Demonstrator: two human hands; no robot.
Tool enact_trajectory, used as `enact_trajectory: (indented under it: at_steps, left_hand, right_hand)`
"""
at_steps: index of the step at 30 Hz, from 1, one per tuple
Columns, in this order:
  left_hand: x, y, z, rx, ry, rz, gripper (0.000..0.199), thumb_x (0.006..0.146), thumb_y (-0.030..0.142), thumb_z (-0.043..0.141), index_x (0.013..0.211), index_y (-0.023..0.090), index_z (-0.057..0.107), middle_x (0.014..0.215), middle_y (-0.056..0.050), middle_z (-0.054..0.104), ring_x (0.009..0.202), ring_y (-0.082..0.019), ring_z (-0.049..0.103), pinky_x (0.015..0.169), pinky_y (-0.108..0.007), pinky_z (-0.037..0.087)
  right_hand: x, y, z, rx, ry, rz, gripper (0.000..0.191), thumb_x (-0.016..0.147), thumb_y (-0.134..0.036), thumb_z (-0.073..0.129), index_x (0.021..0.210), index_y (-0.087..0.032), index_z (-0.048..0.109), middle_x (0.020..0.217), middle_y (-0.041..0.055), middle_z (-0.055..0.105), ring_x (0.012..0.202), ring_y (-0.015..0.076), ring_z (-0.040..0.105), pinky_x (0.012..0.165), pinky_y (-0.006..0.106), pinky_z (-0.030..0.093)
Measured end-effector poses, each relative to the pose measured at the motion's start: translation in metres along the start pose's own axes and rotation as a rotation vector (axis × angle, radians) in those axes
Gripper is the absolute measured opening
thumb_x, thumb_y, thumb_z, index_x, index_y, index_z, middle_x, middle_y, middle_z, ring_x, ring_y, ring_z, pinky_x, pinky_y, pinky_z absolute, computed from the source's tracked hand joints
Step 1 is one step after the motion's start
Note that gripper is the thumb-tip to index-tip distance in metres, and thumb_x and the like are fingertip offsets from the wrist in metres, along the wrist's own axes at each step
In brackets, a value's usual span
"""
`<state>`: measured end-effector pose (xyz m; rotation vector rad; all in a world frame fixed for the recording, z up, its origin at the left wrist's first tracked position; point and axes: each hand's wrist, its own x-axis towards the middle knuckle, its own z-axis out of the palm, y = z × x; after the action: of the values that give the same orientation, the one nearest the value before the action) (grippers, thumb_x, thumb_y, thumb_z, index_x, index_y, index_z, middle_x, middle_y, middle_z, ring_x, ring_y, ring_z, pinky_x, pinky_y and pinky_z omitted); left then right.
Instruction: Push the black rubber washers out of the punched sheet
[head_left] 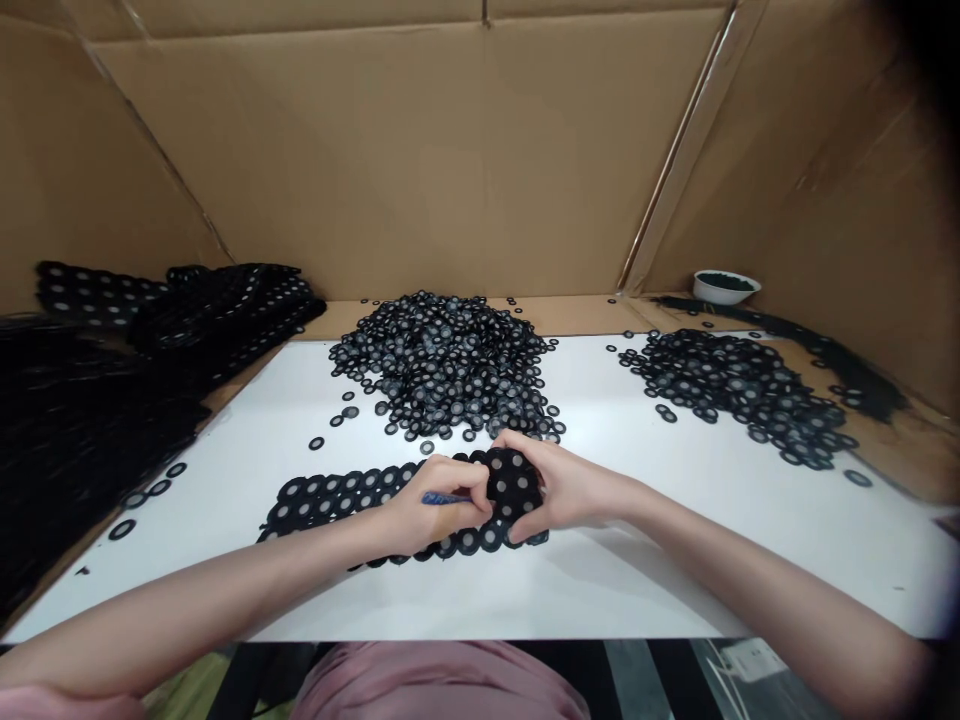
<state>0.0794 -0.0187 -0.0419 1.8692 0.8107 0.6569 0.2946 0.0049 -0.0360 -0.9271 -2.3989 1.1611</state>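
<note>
A strip of joined black rings (360, 490) with pale centres lies across the white board in front of me. At its right part, my left hand (442, 500) is closed in a pinch around a thin blue tool (442, 498), its tip near the rings and hidden by the fingers. My right hand (544, 490) curves around the strip's raised right end (514, 483), thumb at the near side and fingers at the far side. Just beyond the hands is a large heap of loose black rings (450, 350).
A second heap of rings (735, 390) lies at the right. Behind it stand a white bowl (724, 288) of dark material and a bundle of dark strands (832, 360). Finished-looking black strips (225, 310) are piled at the left. Cardboard walls (420, 160) surround the white board (600, 600).
</note>
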Motion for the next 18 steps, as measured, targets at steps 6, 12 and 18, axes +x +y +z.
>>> enact_trajectory:
  at_steps: [6,12,18]
  left_hand:
    - [-0.007,0.004,0.001,-0.134,0.058,-0.025,0.015,0.071,0.013,0.064,0.06,0.011,0.055,0.062,0.001,0.057,0.058,-0.009,0.049,0.056,-0.019,0.037]
    - [-0.01,-0.001,-0.001,-0.267,0.131,-0.015,0.016,0.069,0.013,0.066,0.058,0.011,0.055,0.062,0.001,0.056,0.059,-0.009,0.051,0.061,-0.021,0.042]
    - [-0.013,-0.001,0.009,-0.198,-0.001,-0.045,0.014,0.071,0.016,0.065,0.061,0.011,0.058,0.063,-0.001,0.059,0.06,-0.01,0.051,0.06,-0.021,0.042]
  right_hand:
    - [-0.001,-0.001,0.0,0.1,-0.023,-0.057,0.057,0.06,-0.023,0.079,0.104,-0.023,0.043,0.087,-0.0034,0.055,0.078,0.0148,0.053,0.062,0.021,0.042]
    - [-0.001,0.002,0.002,0.047,-0.001,-0.046,0.06,0.059,-0.028,0.08,0.108,-0.022,0.045,0.09,-0.0014,0.056,0.08,0.0169,0.054,0.064,0.024,0.044]
    - [-0.001,0.005,0.001,0.016,0.02,-0.048,0.069,0.055,-0.028,0.082,0.113,-0.021,0.045,0.099,0.0015,0.056,0.089,0.0196,0.054,0.072,0.026,0.046]
